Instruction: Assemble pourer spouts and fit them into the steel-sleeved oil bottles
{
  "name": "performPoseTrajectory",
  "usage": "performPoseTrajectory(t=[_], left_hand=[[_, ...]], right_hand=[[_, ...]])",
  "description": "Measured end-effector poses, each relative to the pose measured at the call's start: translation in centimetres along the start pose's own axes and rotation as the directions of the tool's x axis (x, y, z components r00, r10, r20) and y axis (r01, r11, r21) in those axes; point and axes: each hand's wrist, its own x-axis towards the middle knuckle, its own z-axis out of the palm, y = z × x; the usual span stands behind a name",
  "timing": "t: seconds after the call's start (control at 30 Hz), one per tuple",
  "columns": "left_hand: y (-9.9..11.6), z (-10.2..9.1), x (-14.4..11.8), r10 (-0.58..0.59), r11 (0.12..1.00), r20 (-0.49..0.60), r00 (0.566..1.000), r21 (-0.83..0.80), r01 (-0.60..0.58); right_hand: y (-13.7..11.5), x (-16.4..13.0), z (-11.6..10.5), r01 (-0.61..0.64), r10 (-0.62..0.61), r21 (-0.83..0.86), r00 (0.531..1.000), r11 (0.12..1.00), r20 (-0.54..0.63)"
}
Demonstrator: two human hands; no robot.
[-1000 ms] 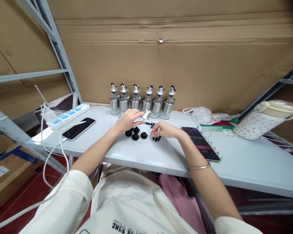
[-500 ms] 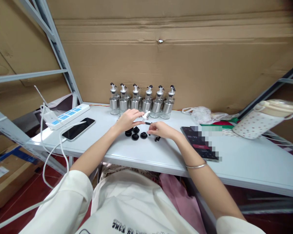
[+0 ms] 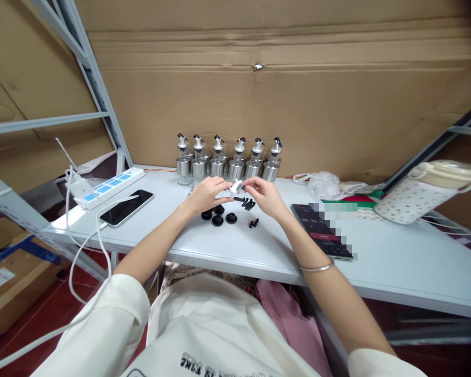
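Above table [image 3: 204,246] | left hand [image 3: 206,192] pinches white spout [image 3: 234,186] | right hand [image 3: 266,196] grips black pieces [image 3: 248,203]

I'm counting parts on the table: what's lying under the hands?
Under the left hand and right hand lie black caps and small black pieces. The fingers hold a white spout. Anything directly beneath the palms is covered.

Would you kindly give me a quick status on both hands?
Left hand pinching white spout. Right hand at spout, small black part in fingertips. Black caps loose below.
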Motion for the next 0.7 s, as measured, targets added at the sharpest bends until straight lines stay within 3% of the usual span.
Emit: performPoseTrajectory(t=[0.3, 0.7], left_hand=[[0.40, 0.05, 0.10, 0.023, 1.000, 0.021, 1.000, 0.018, -0.023], [0.27, 0.16, 0.05, 0.036, 0.999, 0.019, 0.999, 0.019, -0.036]], right_hand=[[-0.12, 0.01, 0.41, -0.007, 0.017, 0.301, 0.999, 0.954, -0.031], [-0.08, 0.10, 0.06, 0.006, 0.015, 0.275, 0.997, 0.961, -0.072]])
